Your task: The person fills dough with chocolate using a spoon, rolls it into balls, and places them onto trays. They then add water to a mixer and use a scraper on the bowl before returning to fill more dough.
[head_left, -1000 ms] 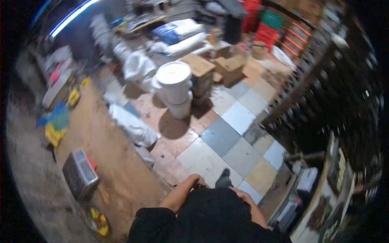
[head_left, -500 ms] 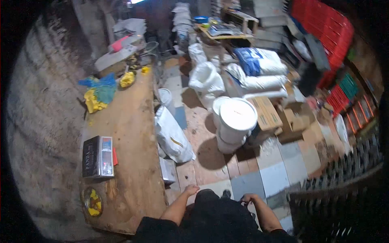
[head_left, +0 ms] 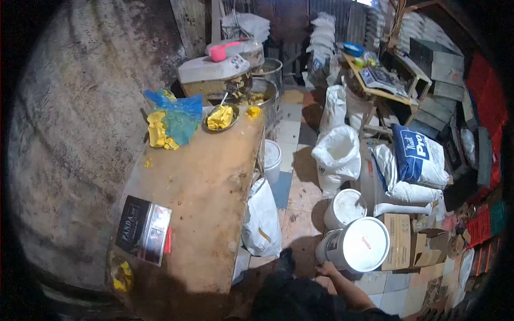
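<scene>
My right hand hangs low beside the stacked white buckets, just left of the front bucket's lid. Its fingers look curled, and whatever they may hold is too small and dark to make out. Whether it touches the bucket cannot be told. My left hand is out of sight. A second white lidded bucket stands right behind the front one. On the wooden table to my left lie a dark box, a bowl of yellow paste and a blue plastic sheet with yellow lumps.
An open white sack and a full white sack stand on either side of the tiled walkway. Blue-and-white sacks and cardboard boxes line the right. A pink scoop rests on the machine cover ahead.
My view has turned left and moved forward, bringing the table and buckets nearer. My left hand has gone out of view. My right hand is now beside the front bucket.
</scene>
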{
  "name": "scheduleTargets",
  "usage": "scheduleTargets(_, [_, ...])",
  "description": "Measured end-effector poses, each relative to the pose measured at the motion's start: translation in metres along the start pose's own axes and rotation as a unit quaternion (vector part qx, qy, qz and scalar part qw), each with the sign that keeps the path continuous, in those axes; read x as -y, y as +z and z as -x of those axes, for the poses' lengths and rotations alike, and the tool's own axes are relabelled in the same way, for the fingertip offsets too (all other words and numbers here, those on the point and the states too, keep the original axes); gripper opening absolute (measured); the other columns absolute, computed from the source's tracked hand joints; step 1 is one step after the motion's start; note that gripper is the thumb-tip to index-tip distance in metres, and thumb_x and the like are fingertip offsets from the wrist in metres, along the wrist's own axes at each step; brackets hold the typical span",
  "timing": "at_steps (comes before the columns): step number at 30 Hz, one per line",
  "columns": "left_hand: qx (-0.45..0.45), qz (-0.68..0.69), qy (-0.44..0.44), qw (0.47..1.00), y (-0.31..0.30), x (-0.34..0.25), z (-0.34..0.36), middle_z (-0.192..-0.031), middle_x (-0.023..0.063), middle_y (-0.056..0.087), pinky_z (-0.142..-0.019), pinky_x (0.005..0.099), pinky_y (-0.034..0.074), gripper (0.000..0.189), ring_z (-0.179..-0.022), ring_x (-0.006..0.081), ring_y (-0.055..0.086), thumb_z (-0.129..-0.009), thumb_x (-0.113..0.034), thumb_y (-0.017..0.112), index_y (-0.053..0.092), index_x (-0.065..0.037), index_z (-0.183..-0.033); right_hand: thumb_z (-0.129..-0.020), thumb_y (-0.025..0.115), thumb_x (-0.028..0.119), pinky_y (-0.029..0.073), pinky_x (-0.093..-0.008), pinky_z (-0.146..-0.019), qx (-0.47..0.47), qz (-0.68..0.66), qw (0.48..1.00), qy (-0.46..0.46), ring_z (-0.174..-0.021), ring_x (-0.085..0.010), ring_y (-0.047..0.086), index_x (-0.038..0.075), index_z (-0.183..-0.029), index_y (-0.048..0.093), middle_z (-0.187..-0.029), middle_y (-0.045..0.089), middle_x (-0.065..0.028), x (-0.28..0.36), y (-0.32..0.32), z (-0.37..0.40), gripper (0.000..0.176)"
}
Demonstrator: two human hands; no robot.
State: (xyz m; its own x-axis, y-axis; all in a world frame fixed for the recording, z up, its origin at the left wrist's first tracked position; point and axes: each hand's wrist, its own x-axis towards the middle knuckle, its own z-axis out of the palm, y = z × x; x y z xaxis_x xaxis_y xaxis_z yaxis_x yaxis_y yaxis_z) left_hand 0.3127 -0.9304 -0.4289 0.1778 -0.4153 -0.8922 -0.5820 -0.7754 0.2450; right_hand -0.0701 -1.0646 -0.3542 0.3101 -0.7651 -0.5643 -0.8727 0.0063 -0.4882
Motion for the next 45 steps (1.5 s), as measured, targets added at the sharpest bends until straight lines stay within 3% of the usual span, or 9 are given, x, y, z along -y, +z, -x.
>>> scheduleTargets(4, [-0.010, 0.072, 0.017, 0.997, -0.055, -0.093, -0.042, -0.092, 0.0131, 0.064, -0.075, 0.0416, 0.048, 0.039, -0.081, 0.0286, 0.062, -0.090, -0.037, 0.052, 0.065, -0.005, -0.108, -0.084, 0.057, 0.037, 0.049, -0.0432, -0.086, 0.096, 0.099, 0.983, -0.122, -0.101, -0.0354, 0.062, 0.007, -0.102, 0.069, -0.104, 0.066, -0.0203, -0.081, 0.028, -0.087, 0.037])
scheduleTargets(7, [-0.030, 0.135, 0.038, 0.990, -0.105, -0.181, -0.089, -0.085, 0.0116, 0.064, -0.071, 0.0403, 0.049, 0.037, -0.074, 0.0265, 0.062, -0.089, -0.036, 0.054, 0.066, -0.005, -0.106, -0.083, 0.057, 0.036, 0.049, -0.0421, -0.085, 0.010, -0.038, 0.997, 0.071, -0.098, -0.0352, 0.063, 0.008, -0.102, 0.070, -0.101, 0.068, -0.0188, -0.063, -0.043, -0.134, 0.036])
scheduleTargets(15, [-0.072, 0.412, 0.219, 0.882, -0.247, -0.486, -0.198, -0.074, 0.0029, 0.060, -0.058, 0.0271, 0.046, 0.021, -0.065, 0.0111, 0.056, -0.083, -0.026, 0.068, 0.066, -0.009, -0.095, -0.084, 0.059, 0.021, 0.050, -0.0359, -0.050, -0.087, -0.414, 0.889, 0.177, -0.065, -0.0194, 0.065, 0.006, -0.101, 0.070, -0.081, 0.067, -0.0138, -0.099, -0.216, -0.268, 0.026])
scheduleTargets(21, [-0.031, 0.164, 0.257, 0.952, -0.300, -0.550, -0.264, -0.091, 0.0028, 0.064, -0.069, 0.0339, 0.048, 0.027, -0.075, 0.0168, 0.057, -0.084, -0.021, 0.066, 0.065, -0.005, -0.106, -0.082, 0.064, 0.019, 0.047, -0.0351, -0.043, -0.026, -0.409, 0.828, 0.382, -0.048, -0.0197, 0.059, 0.005, -0.083, 0.069, -0.063, 0.061, -0.0077, -0.173, -0.318, -0.357, 0.015])
scheduleTargets(24, [-0.002, 0.091, 0.164, 0.982, -0.321, -0.550, -0.257, -0.090, 0.0028, 0.063, -0.068, 0.0337, 0.048, 0.028, -0.074, 0.0165, 0.057, -0.084, -0.021, 0.066, 0.065, -0.005, -0.107, -0.078, 0.070, 0.021, 0.046, -0.0375, -0.049, -0.053, -0.451, 0.819, 0.351, -0.058, -0.0200, 0.058, 0.008, -0.087, 0.066, -0.066, 0.057, -0.0078, -0.195, -0.393, -0.429, 0.016])
scheduleTargets(26, [-0.008, 0.114, 0.087, 0.990, -0.326, -0.551, -0.260, -0.089, 0.0028, 0.063, -0.067, 0.0335, 0.048, 0.028, -0.073, 0.0163, 0.057, -0.084, -0.021, 0.066, 0.064, -0.005, -0.107, -0.078, 0.071, 0.022, 0.044, -0.0347, -0.047, -0.106, -0.306, 0.940, 0.112, -0.056, -0.0187, 0.056, 0.010, -0.086, 0.063, -0.063, 0.054, -0.0041, -0.218, -0.430, -0.494, 0.016])
scheduleTargets(35, [0.003, 0.279, -0.046, 0.959, -0.345, -0.663, -0.350, -0.087, 0.0026, 0.062, -0.065, 0.0328, 0.048, 0.031, -0.071, 0.0156, 0.056, -0.084, -0.020, 0.067, 0.063, -0.005, -0.110, -0.085, 0.060, 0.021, 0.046, -0.0305, -0.043, -0.190, -0.432, 0.881, 0.032, -0.055, -0.0159, 0.058, 0.005, -0.089, 0.061, -0.070, 0.059, -0.0059, -0.085, -0.676, -0.792, 0.017])
scheduleTargets(41, [-0.052, 0.458, 0.011, 0.887, -0.446, -0.814, -0.431, -0.085, 0.0025, 0.061, -0.063, 0.0323, 0.048, 0.033, -0.070, 0.0151, 0.055, -0.084, -0.020, 0.067, 0.062, -0.004, -0.112, -0.087, 0.059, 0.026, 0.051, -0.0369, -0.049, 0.065, -0.458, 0.849, 0.255, -0.059, -0.0210, 0.062, 0.009, -0.100, 0.061, -0.085, 0.061, -0.0069, -0.080, -0.747, -0.886, 0.021])
scheduleTargets(45, [-0.094, 0.529, 0.018, 0.843, -0.503, -0.887, -0.469, -0.084, 0.0024, 0.060, -0.062, 0.0319, 0.048, 0.034, -0.069, 0.0148, 0.055, -0.084, -0.019, 0.067, 0.062, -0.004, -0.114, -0.091, 0.057, 0.033, 0.052, -0.0340, -0.043, 0.023, -0.440, 0.890, 0.120, -0.051, -0.0212, 0.061, 0.006, -0.109, 0.061, -0.082, 0.063, -0.0117, -0.124, -0.830, -0.987, 0.033])
